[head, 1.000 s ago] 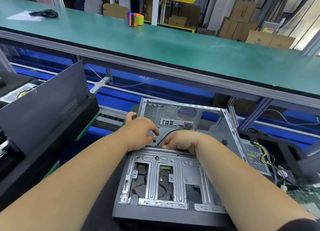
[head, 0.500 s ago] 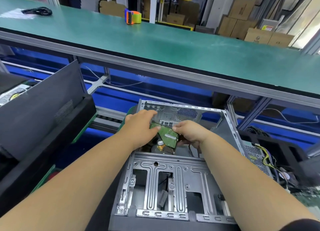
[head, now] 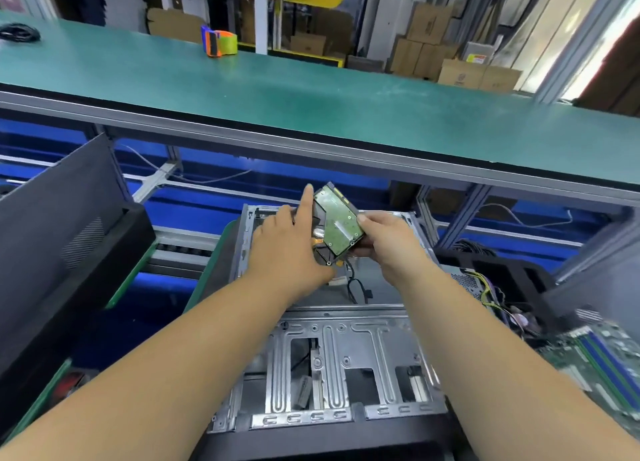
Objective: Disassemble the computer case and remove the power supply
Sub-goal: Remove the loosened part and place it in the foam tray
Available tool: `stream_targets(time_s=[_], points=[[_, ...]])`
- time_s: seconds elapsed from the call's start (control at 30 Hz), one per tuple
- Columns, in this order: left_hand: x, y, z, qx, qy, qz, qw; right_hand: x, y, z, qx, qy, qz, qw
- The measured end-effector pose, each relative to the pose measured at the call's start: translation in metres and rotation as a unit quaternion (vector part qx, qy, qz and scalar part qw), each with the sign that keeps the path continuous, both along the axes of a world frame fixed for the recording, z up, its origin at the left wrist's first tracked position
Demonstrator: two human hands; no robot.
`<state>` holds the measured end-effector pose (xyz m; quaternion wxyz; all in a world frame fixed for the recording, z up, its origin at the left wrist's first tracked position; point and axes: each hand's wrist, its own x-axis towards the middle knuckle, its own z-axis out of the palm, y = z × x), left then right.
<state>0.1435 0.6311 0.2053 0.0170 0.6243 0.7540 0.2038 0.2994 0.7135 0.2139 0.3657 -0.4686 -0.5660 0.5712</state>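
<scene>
A: Biggest worry first: the computer case point(head: 332, 367) lies open on its side, and the hard drive point(head: 337, 226) is held above it, tilted, green board up. A black cable point(head: 356, 289) hangs beneath it into the case. I judge that if it is attached, lifting further could yank the connector.

B: How is it held?

A: The right hand point(head: 388, 242) grips the drive's right edge, fingers curled under. The left hand point(head: 287, 242) rests against its left edge, index finger straight up, so a slip is possible.

B: And the power supply?

A: I cannot see one in the case. Its drive cage bays look empty apart from loose cable ends.
</scene>
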Motion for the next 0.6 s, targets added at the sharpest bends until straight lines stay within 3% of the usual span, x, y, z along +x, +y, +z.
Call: stream_targets(time_s=[0.13, 0.33, 0.6], points=[[0.015, -0.005, 0.014, 0.014, -0.046, -0.064, 0.997, 0.031, -0.013, 0.032, -0.038, 0.001, -0.021, 0.999], [0.059, -0.021, 0.031, 0.033, -0.062, -0.199, 0.977, 0.095, -0.049, 0.063, 0.068, -0.123, 0.006, 0.990], [0.133, -0.030, 0.043, 0.056, -0.070, -0.247, 0.965, 0.176, -0.071, 0.067, 0.063, -0.039, -0.103, 0.992]])
